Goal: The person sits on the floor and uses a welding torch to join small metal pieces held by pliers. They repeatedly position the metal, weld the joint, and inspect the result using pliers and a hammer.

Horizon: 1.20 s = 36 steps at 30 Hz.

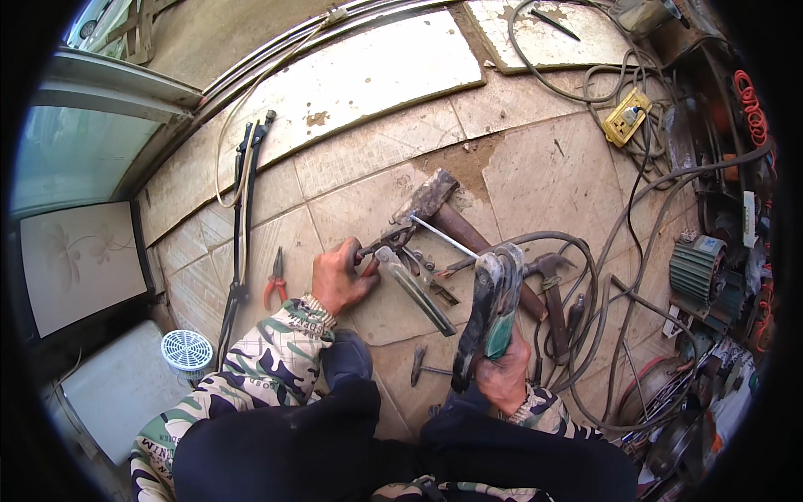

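My left hand (339,276) is closed round the dark end of a metal piece with a long flat bar (416,293), held just above the tiled floor. In my right hand (504,376) is a black and green welding electrode holder (493,314). A thin pale welding rod (443,236) sticks out of it to the upper left, its tip near the metal piece and the sledgehammer head. That sledgehammer (428,194) lies with its brown handle slanting to the lower right, partly behind the electrode holder. Whether the rod touches metal, I cannot tell.
Red-handled pliers (276,280) lie left of my left hand, near long black bars (238,243). A claw hammer (552,289) lies among looped cables (598,309) at right. A small hammer (418,366) lies between my legs. A green finned motor (697,269) stands far right.
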Each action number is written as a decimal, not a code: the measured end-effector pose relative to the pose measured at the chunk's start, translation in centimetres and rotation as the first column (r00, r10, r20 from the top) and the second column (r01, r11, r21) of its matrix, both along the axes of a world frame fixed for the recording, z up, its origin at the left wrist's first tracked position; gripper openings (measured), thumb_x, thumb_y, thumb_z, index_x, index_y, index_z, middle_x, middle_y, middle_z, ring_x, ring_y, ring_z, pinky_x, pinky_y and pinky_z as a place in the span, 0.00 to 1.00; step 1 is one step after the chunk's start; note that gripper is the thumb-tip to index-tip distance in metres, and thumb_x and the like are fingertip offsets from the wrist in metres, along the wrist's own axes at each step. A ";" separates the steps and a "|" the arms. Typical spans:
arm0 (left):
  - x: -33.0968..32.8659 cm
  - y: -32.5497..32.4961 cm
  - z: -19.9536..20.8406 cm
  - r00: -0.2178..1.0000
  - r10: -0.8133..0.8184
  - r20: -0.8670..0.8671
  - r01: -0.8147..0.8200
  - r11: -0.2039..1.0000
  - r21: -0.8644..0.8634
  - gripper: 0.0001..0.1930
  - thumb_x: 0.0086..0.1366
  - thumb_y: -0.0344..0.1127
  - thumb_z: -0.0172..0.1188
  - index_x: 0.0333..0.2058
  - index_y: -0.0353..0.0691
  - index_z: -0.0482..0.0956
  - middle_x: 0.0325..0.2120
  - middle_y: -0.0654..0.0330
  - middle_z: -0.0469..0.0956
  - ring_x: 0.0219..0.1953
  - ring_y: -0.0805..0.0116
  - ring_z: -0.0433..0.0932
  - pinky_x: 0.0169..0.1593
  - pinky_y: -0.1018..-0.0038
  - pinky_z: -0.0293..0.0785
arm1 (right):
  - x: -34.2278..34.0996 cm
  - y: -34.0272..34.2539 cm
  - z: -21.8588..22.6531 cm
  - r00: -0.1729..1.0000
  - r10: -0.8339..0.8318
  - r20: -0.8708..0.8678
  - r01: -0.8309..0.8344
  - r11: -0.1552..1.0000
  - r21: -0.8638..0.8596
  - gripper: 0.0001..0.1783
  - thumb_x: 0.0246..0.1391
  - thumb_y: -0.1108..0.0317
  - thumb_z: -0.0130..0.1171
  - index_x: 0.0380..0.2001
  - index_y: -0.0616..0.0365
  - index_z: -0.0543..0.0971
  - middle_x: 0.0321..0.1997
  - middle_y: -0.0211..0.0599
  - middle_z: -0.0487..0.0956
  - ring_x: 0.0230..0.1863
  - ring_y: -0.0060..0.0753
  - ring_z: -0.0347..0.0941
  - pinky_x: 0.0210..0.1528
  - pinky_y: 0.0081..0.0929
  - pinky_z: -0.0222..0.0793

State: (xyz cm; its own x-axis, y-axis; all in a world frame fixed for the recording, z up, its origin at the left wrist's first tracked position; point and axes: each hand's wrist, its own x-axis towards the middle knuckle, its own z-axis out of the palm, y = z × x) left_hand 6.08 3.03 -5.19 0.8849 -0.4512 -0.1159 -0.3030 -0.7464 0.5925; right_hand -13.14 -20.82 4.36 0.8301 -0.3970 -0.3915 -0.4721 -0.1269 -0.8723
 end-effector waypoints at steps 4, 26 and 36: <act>0.0 0.0 0.0 1.000 -0.001 -0.006 0.001 1.000 -0.009 0.18 0.49 0.39 0.74 0.30 0.39 0.74 0.21 0.50 0.78 0.24 0.48 0.81 0.29 0.61 0.76 | 0.3 0.1 0.4 1.000 -0.018 -0.017 0.018 1.000 0.007 0.16 0.40 0.79 0.57 0.38 0.64 0.74 0.23 0.45 0.78 0.24 0.43 0.80 0.31 0.32 0.74; 0.0 0.0 0.0 1.000 0.007 -0.024 -0.007 1.000 0.000 0.18 0.48 0.38 0.74 0.30 0.39 0.73 0.22 0.50 0.78 0.25 0.48 0.81 0.29 0.60 0.76 | 1.0 0.1 1.2 1.000 -0.029 0.011 0.028 0.999 0.033 0.15 0.42 0.80 0.54 0.38 0.65 0.75 0.25 0.38 0.78 0.27 0.31 0.76 0.33 0.27 0.71; 0.0 -0.1 0.1 1.000 0.006 -0.003 -0.006 1.000 -0.002 0.17 0.49 0.38 0.73 0.30 0.38 0.73 0.22 0.51 0.79 0.24 0.49 0.81 0.28 0.61 0.76 | 1.9 -0.9 2.0 0.997 -0.069 0.017 0.064 0.976 0.208 0.15 0.46 0.82 0.49 0.38 0.66 0.77 0.31 0.29 0.78 0.32 0.20 0.70 0.37 0.22 0.69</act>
State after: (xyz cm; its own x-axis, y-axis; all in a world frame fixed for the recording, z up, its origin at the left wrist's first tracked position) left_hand 6.12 2.88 -5.08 0.8874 -0.4459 -0.1173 -0.2967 -0.7470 0.5949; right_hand -11.28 -21.69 6.37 0.8147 -0.3636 -0.4516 -0.4523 0.0888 -0.8874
